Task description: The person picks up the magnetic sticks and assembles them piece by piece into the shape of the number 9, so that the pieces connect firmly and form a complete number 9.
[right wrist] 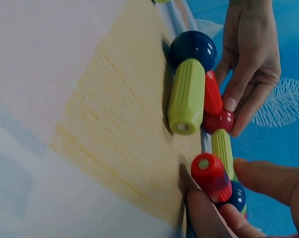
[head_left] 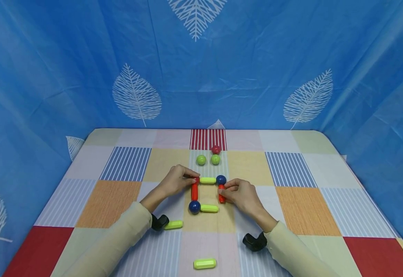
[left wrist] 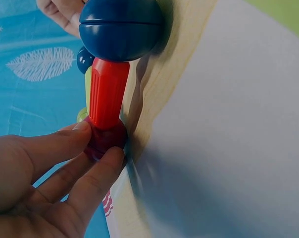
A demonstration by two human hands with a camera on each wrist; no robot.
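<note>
My left hand point(head_left: 175, 181) pinches the red ball point(left wrist: 106, 139) at the far left corner of a shape made of rods and balls. From that ball a red rod point(head_left: 194, 192) runs to a near blue ball point(head_left: 194, 207), which has a green rod point(head_left: 209, 208) pointing right. Another green rod point(head_left: 207, 180) joins the red ball to a far blue ball point(head_left: 221, 179). With its thumb and fingers my right hand point(head_left: 241, 194) holds a second red rod point(right wrist: 212, 178) against the far blue ball; its near end is free.
Beyond the shape lie two green balls point(head_left: 201, 160) point(head_left: 215, 159) and a red ball point(head_left: 216, 149). One loose green rod point(head_left: 174, 225) is beside the left wrist, another green rod point(head_left: 205, 263) near the front. A blue leaf-patterned curtain point(head_left: 201, 88) hangs behind the table.
</note>
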